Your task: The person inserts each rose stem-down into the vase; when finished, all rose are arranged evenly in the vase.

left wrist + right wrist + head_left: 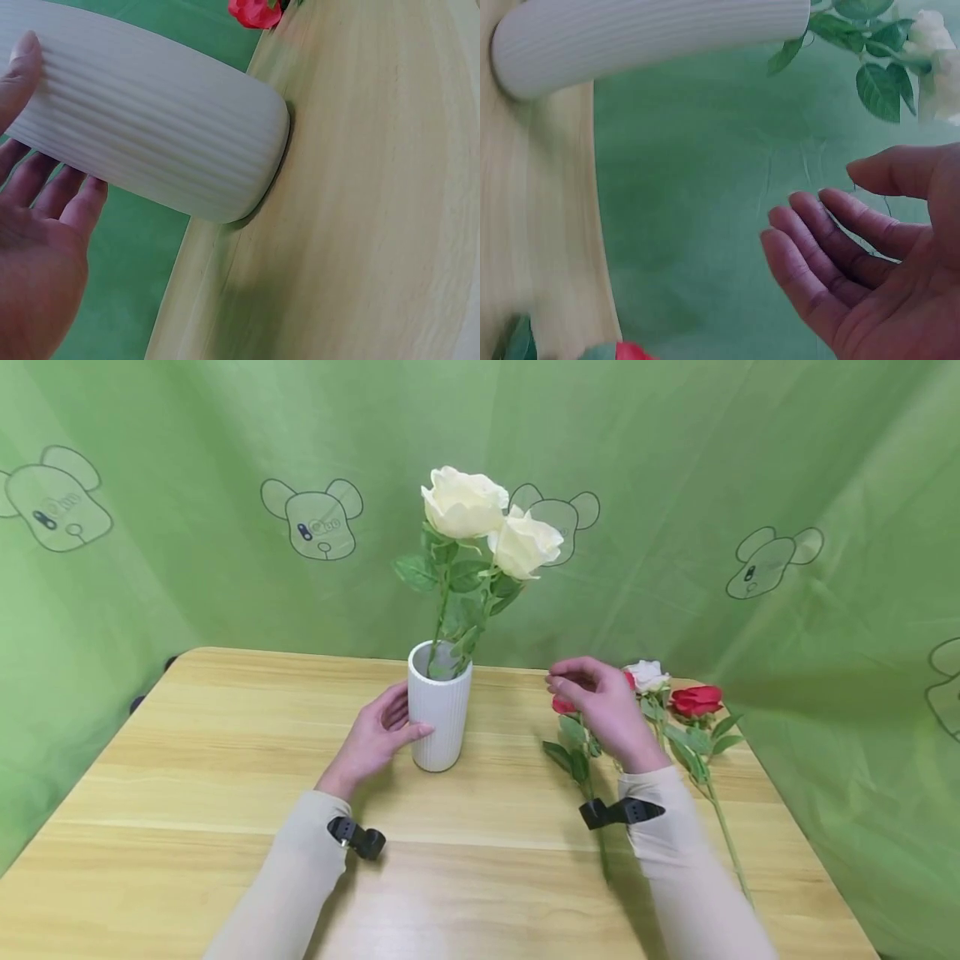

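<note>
A white ribbed vase (441, 718) stands upright on the table, holding two cream roses (465, 503) with green leaves. My left hand (375, 735) grips the vase from its left side, the thumb on the near face and the fingers round the back. In the left wrist view that thumb (22, 71) lies against the ribs of the vase (165, 112). To the right of the vase, my right hand (603, 706) hovers above the flowers with loosely bent fingers and nothing in them. The right wrist view shows its palm (892, 300) and a gap between thumb and fingers.
Several more roses lie at the table's right: a red rose (696, 701), a pale rose (648, 677) and red petals (564, 704) partly hidden by my right hand. The wooden table (225, 793) ends at a green curtain (405, 410) printed with bear heads.
</note>
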Motion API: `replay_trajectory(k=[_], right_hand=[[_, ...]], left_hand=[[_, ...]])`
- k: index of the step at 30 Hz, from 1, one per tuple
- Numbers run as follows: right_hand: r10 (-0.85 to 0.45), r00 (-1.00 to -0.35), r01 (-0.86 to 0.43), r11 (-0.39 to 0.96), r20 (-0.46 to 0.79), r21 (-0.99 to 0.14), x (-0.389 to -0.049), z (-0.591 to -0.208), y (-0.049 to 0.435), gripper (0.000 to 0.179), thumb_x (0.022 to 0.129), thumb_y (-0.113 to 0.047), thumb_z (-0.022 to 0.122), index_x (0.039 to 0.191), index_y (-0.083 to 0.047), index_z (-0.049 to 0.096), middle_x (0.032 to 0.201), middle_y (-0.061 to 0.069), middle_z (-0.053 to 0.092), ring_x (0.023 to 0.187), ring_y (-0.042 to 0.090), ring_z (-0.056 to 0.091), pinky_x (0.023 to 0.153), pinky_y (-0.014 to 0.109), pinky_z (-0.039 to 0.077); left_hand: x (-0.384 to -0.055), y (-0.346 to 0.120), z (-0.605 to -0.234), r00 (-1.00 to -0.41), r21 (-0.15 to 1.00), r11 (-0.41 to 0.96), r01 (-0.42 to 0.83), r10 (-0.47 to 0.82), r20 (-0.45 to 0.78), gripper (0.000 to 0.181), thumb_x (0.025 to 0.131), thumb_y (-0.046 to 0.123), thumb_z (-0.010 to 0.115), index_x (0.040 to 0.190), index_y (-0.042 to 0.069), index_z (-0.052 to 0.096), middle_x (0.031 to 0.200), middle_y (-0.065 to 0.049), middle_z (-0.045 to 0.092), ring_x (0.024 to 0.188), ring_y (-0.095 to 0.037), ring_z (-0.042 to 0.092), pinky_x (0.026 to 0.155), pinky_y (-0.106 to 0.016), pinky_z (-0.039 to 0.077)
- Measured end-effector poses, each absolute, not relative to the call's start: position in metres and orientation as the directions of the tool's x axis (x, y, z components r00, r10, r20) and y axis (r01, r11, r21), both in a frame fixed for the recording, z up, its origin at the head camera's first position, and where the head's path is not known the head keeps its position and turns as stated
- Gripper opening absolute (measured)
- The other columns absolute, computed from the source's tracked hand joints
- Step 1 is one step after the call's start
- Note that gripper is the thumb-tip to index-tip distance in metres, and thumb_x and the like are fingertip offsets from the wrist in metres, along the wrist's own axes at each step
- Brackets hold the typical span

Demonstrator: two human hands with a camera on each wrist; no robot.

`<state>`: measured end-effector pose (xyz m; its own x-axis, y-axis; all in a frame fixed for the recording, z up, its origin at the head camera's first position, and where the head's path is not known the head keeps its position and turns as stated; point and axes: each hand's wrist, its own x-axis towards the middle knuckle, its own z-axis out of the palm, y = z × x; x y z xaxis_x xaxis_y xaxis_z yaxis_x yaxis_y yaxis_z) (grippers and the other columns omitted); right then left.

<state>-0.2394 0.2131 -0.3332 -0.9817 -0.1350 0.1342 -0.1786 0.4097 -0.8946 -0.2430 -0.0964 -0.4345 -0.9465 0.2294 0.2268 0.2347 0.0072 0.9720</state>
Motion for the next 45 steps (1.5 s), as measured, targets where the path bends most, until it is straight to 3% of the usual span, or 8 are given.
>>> replay_trajectory(k=[6,10,17,21,26,31,38,45], right_hand=[[-0.118,-0.987,-0.157,0.554,0.11,-0.817,-0.233,-0.341,0.232,0.029,0.097,-0.018,0.063,0.116,0.004,0.063,0.108,0.018,0.064,0.097,0.031,0.062,0.079,0.032,0.056],[-0.12,-0.99,-0.135,0.606,0.077,-0.784,-0.229,-0.349,0.247,0.029,0.096,-0.014,0.062,0.116,0.007,0.061,0.107,0.02,0.063,0.094,0.032,0.061,0.074,0.029,0.055],[-0.087,-0.991,0.025,0.631,-0.103,-0.775,-0.223,-0.367,0.27,0.038,0.095,-0.017,0.063,0.121,0.009,0.055,0.113,0.022,0.062,0.093,0.032,0.065,0.078,0.035,0.058],[-0.062,-0.987,0.069,0.681,-0.152,-0.729,-0.222,-0.378,0.277,0.038,0.094,-0.02,0.066,0.118,0.008,0.058,0.11,0.021,0.063,0.092,0.032,0.063,0.077,0.04,0.057],[-0.05,-0.983,0.082,0.737,-0.175,-0.671,-0.22,-0.393,0.281,0.031,0.092,-0.018,0.067,0.111,0.006,0.062,0.102,0.017,0.064,0.086,0.027,0.06,0.068,0.034,0.053],[-0.057,-0.976,0.098,0.749,-0.211,-0.655,-0.219,-0.404,0.281,0.027,0.092,-0.015,0.066,0.107,0.007,0.061,0.091,0.014,0.065,0.079,0.027,0.064,0.066,0.035,0.056],[-0.06,-0.969,0.1,0.79,-0.24,-0.605,-0.218,-0.41,0.278,0.031,0.091,-0.017,0.068,0.109,0.008,0.063,0.089,0.011,0.067,0.077,0.024,0.064,0.067,0.037,0.056],[-0.058,-0.973,0.079,0.825,-0.223,-0.559,-0.223,-0.419,0.278,0.016,0.089,-0.012,0.069,0.094,0.003,0.067,0.086,0.01,0.064,0.075,0.022,0.059,0.063,0.034,0.053]], left_hand=[[-0.243,-0.096,-0.433,-0.947,0.972,0.0,0.233,0.227,0.227,0.073,0.083,0.003,0.077,0.146,0.001,0.04,0.148,-0.02,0.043,0.133,-0.03,0.044,0.112,-0.037,0.036],[-0.243,-0.096,-0.433,-0.947,0.973,-0.013,0.23,0.23,0.227,0.073,0.083,0.002,0.077,0.146,0.001,0.041,0.147,-0.02,0.043,0.133,-0.03,0.044,0.111,-0.037,0.036],[-0.244,-0.096,-0.434,-0.945,0.972,-0.028,0.233,0.231,0.233,0.072,0.083,0.001,0.076,0.146,-0.001,0.04,0.147,-0.021,0.042,0.133,-0.031,0.043,0.112,-0.039,0.036],[-0.244,-0.095,-0.434,-0.941,0.969,-0.04,0.242,0.234,0.245,0.072,0.083,-0.001,0.075,0.146,-0.002,0.039,0.147,-0.022,0.042,0.134,-0.032,0.042,0.112,-0.039,0.035],[-0.242,-0.095,-0.433,-0.942,0.97,-0.038,0.241,0.233,0.243,0.073,0.083,-0.002,0.075,0.146,-0.002,0.038,0.148,-0.022,0.041,0.135,-0.032,0.041,0.112,-0.038,0.036],[-0.241,-0.095,-0.433,-0.94,0.97,-0.049,0.24,0.237,0.245,0.073,0.083,-0.003,0.075,0.146,-0.002,0.038,0.148,-0.022,0.041,0.134,-0.033,0.041,0.111,-0.037,0.036],[-0.241,-0.095,-0.434,-0.939,0.969,-0.057,0.242,0.237,0.248,0.072,0.083,-0.004,0.074,0.146,-0.002,0.039,0.148,-0.022,0.041,0.134,-0.032,0.042,0.111,-0.036,0.037],[-0.24,-0.094,-0.433,-0.941,0.969,-0.062,0.24,0.231,0.248,0.072,0.082,-0.005,0.074,0.145,-0.003,0.039,0.147,-0.023,0.041,0.134,-0.033,0.042,0.111,-0.037,0.037]])
